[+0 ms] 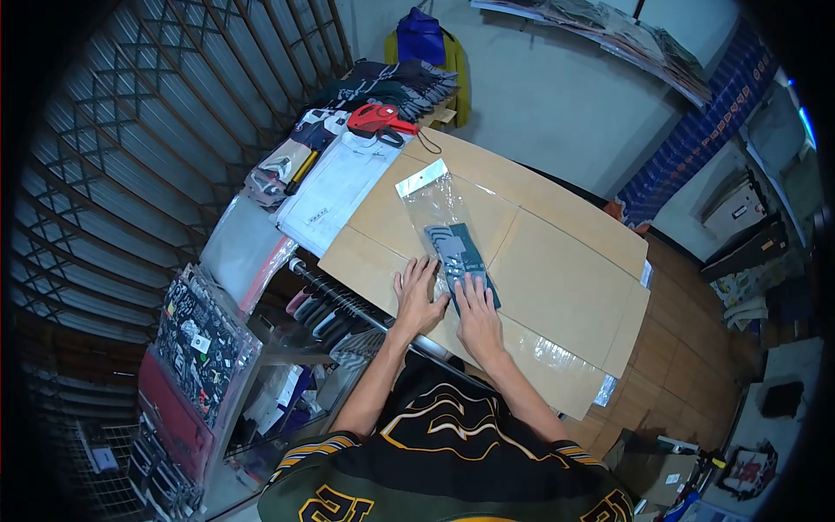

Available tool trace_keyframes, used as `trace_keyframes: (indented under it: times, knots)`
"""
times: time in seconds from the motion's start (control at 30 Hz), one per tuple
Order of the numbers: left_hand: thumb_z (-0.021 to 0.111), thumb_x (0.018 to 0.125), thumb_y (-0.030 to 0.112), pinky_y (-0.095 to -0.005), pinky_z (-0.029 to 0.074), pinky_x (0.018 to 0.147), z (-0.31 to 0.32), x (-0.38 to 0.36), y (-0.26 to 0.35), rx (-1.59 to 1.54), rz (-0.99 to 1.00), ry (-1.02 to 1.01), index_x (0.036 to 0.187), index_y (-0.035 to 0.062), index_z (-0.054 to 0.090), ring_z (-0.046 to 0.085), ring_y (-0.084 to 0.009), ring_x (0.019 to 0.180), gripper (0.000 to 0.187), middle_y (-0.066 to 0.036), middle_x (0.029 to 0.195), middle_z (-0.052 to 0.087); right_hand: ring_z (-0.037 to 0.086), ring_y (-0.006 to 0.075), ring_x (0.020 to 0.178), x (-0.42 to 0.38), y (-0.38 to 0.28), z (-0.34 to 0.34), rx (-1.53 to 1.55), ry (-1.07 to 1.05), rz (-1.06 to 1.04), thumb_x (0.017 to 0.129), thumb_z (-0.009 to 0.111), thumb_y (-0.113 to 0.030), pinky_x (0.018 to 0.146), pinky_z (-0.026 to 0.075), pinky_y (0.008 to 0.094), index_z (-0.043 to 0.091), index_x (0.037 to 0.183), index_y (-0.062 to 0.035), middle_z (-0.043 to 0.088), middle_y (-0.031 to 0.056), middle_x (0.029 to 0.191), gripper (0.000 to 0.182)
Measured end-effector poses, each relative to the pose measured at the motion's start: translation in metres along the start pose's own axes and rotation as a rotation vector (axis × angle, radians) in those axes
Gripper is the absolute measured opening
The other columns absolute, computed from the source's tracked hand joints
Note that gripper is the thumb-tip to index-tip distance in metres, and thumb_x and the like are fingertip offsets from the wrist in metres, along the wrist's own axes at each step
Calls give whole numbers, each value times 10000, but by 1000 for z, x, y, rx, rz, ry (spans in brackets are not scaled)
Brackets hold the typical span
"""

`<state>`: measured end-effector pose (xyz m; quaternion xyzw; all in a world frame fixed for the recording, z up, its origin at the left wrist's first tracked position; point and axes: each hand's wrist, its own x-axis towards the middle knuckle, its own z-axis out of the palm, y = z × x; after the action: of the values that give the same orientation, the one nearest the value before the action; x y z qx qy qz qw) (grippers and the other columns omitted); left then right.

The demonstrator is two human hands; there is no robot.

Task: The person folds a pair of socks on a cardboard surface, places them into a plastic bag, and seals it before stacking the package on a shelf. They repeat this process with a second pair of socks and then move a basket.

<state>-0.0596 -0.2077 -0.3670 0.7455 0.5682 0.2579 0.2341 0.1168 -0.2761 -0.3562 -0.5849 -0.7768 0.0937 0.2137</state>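
Observation:
A flat, dark green folded cloth item (pixel 470 252) with grey curved stripes and small white lettering lies on the cardboard surface. Around its upper part is a clear plastic bag (pixel 445 200) with a white header strip, stretching away from me. My right hand (pixel 477 317) rests on the lower end of the cloth item, fingers laid out flat. To the left of it, my left hand (pixel 420 300) lies with spread fingers on the cardboard, thumb right at the bag's lower edge. Part of the item's near end is hidden under my right hand.
Flattened cardboard (pixel 565 287) covers the table. At the far left, a red price labeller (pixel 378 120) and a yellow-handled cutter (pixel 303 170) sit on white packs (pixel 326 204). Hung clothes (pixel 317 309) show below the left edge. A folding metal gate (pixel 113 130) stands left.

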Motion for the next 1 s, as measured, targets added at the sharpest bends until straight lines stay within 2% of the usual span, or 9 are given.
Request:
trace_keyframes:
  times: [0.1, 0.23, 0.4, 0.53, 0.83, 1.0]
  knots:
    - [840, 821, 310, -676, 117, 1258, 1, 1, -2, -1, 12, -1, 1582, 79, 498, 294, -432, 1577, 865, -207, 1652, 436, 344, 454, 1573, 23, 4, 14, -33, 50, -3, 924, 618, -38, 1265, 299, 598, 446, 1595, -6, 361, 250, 1702, 694]
    - [839, 825, 302, -679, 121, 1256, 0, 0, -2, -14, 9, 2, 1591, 97, 493, 297, -434, 1575, 865, -206, 1652, 436, 339, 472, 1569, 45, 6, 15, -32, 18, -16, 944, 618, -58, 1267, 296, 596, 450, 1589, 0, 355, 264, 1701, 670]
    - [854, 803, 342, -664, 119, 1264, -2, -2, -3, -30, -1, -2, 1595, 112, 500, 291, -419, 1594, 898, -195, 1671, 426, 340, 486, 1563, 28, 5, 1, 87, 35, -10, 942, 620, -50, 1259, 302, 609, 431, 1590, 26, 352, 290, 1691, 680]
    - [857, 802, 354, -665, 110, 1265, -2, -1, -4, -28, -4, -20, 1601, 112, 496, 279, -429, 1598, 909, -204, 1669, 430, 340, 479, 1566, 5, 12, 2, -71, -98, -29, 965, 591, -50, 1258, 306, 604, 417, 1600, 24, 347, 301, 1689, 663]
    - [833, 837, 333, -690, 117, 1256, -5, 0, -2, -24, -1, -50, 1602, 115, 490, 266, -440, 1595, 866, -211, 1671, 410, 381, 477, 1543, 38, 10, 12, -93, -81, -9, 980, 602, -104, 1272, 291, 584, 473, 1567, 31, 378, 295, 1677, 616]
    - [861, 814, 376, -658, 101, 1268, -3, 0, -6, -40, -3, -34, 1621, 148, 481, 273, -433, 1601, 921, -182, 1685, 415, 386, 479, 1541, 23, 10, 4, -96, -103, -17, 980, 590, -93, 1279, 284, 575, 453, 1574, 53, 388, 301, 1669, 627]
